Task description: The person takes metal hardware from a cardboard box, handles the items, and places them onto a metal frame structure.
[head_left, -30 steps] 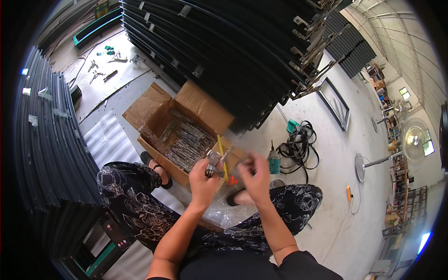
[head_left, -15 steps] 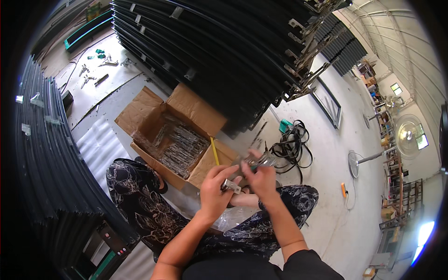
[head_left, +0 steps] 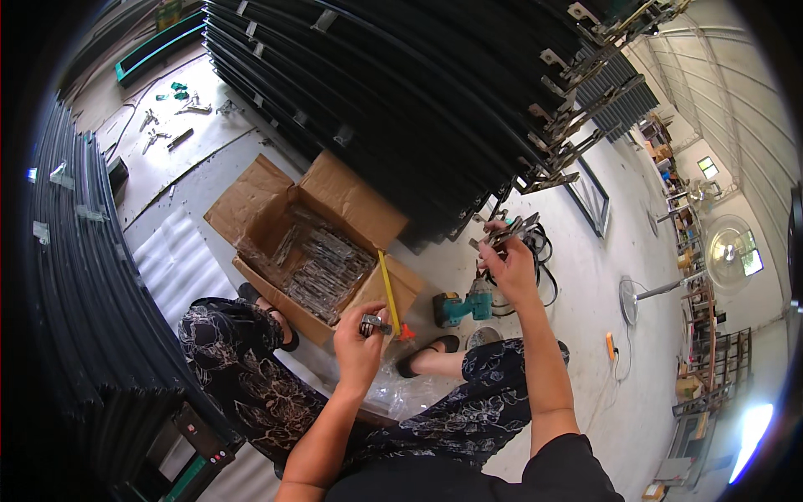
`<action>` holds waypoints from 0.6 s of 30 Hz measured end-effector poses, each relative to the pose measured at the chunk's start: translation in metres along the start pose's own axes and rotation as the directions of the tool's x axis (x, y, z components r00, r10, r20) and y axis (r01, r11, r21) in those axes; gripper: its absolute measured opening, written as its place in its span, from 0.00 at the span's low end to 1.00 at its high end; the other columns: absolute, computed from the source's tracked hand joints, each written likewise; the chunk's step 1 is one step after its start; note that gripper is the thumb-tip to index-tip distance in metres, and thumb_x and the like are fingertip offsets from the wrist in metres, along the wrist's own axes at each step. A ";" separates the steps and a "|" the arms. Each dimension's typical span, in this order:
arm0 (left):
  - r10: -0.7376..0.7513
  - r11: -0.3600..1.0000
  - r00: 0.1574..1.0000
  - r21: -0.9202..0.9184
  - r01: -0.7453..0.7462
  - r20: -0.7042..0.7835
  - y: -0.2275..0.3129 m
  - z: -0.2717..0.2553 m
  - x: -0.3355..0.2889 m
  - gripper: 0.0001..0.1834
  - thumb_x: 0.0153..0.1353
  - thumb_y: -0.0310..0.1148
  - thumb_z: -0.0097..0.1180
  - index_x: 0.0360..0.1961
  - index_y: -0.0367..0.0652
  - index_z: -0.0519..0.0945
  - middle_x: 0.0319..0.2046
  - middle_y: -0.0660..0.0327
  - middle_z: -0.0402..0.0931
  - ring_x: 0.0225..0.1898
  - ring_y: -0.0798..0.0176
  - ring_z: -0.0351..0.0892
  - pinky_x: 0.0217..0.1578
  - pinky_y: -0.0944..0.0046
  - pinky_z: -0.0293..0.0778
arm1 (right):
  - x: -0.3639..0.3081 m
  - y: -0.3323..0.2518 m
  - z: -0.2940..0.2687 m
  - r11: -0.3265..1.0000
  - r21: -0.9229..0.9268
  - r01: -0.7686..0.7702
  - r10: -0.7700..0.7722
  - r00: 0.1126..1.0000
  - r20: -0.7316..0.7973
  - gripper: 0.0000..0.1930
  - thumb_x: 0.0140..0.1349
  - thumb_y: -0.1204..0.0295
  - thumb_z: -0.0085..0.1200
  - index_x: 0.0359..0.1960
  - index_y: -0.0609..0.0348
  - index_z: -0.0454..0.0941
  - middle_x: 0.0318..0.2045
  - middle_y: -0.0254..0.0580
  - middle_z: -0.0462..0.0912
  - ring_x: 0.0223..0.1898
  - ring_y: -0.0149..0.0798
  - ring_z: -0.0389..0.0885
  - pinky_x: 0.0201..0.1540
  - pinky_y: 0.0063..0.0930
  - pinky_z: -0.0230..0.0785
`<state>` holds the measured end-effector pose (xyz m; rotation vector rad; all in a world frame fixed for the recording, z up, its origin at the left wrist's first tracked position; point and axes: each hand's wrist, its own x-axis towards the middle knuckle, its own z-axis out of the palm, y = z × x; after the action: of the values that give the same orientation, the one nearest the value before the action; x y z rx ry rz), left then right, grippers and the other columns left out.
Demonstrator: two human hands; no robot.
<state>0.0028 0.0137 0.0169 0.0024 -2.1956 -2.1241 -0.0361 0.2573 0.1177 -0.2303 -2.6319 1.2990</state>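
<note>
Now metal parts (head_left: 525,229) sit gripped in the right hand (head_left: 515,269), farther forward than before; the left hand (head_left: 356,350) grips a metal piece (head_left: 374,325). Beyond the left hand, a cardboard box (head_left: 355,197) holds rows of fittings (head_left: 330,269).

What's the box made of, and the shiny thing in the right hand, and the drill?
The box looks like matte cardboard: its brown flaps are creased. The piece in the right hand is probably metal, since it looks silvery and glints. The drill seems plastic outside: smooth, teal, molded-looking.

Shiny metal fittings (head_left: 524,227), matt cardboard box (head_left: 355,197)
</note>
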 end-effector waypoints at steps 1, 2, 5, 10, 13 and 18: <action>-0.040 0.999 0.999 0.013 0.040 -0.005 -0.003 0.001 0.000 0.08 0.55 0.30 0.61 0.35 0.38 0.80 0.27 0.56 0.77 0.30 0.60 0.76 0.34 0.65 0.70 | 0.002 0.000 0.000 0.999 0.043 0.001 0.000 1.000 -0.010 0.18 0.60 0.72 0.53 0.51 0.63 0.69 0.31 0.35 0.75 0.29 0.27 0.75 0.33 0.22 0.75; -0.041 0.999 0.999 0.012 0.041 -0.006 -0.004 0.001 0.001 0.08 0.55 0.30 0.61 0.35 0.38 0.80 0.27 0.56 0.77 0.30 0.60 0.76 0.34 0.65 0.70 | 0.007 0.008 -0.004 0.999 0.032 0.028 -0.028 0.999 0.014 0.18 0.61 0.71 0.53 0.51 0.64 0.69 0.31 0.36 0.75 0.30 0.27 0.75 0.33 0.23 0.76; -0.099 0.995 0.995 -0.006 0.099 0.017 -0.010 0.002 0.003 0.09 0.55 0.31 0.60 0.35 0.38 0.80 0.27 0.55 0.77 0.30 0.59 0.76 0.33 0.65 0.70 | 0.012 -0.001 -0.003 0.989 0.143 0.026 -0.026 1.000 0.002 0.18 0.61 0.69 0.53 0.51 0.64 0.69 0.31 0.37 0.75 0.30 0.28 0.76 0.33 0.23 0.76; -0.081 0.997 0.996 -0.014 0.080 -0.024 -0.017 0.005 0.004 0.09 0.55 0.31 0.60 0.34 0.38 0.80 0.26 0.55 0.78 0.29 0.58 0.76 0.33 0.64 0.69 | 0.024 0.005 -0.009 0.993 0.102 0.052 -0.050 0.998 -0.027 0.18 0.61 0.71 0.51 0.51 0.65 0.68 0.29 0.37 0.75 0.28 0.28 0.77 0.33 0.24 0.75; -0.132 0.991 0.991 -0.009 0.132 0.011 -0.016 0.004 0.003 0.08 0.55 0.30 0.60 0.34 0.37 0.79 0.26 0.56 0.77 0.28 0.61 0.75 0.32 0.66 0.69 | 0.027 0.005 -0.003 0.994 0.083 0.077 -0.068 0.992 -0.111 0.20 0.61 0.71 0.51 0.53 0.66 0.66 0.29 0.37 0.74 0.27 0.29 0.77 0.33 0.24 0.76; -0.186 0.982 0.982 -0.030 0.187 0.024 -0.017 0.002 0.002 0.08 0.55 0.29 0.59 0.35 0.37 0.79 0.25 0.58 0.76 0.26 0.67 0.73 0.30 0.68 0.68 | 0.041 0.010 0.009 0.987 -0.148 0.056 -0.114 0.901 -0.419 0.18 0.58 0.74 0.56 0.47 0.67 0.65 0.28 0.45 0.81 0.26 0.32 0.79 0.30 0.24 0.73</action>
<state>-0.0001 0.0154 0.0005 0.1921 -2.2547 -2.2643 -0.0778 0.2654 0.1090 -0.3692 -2.3214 0.9183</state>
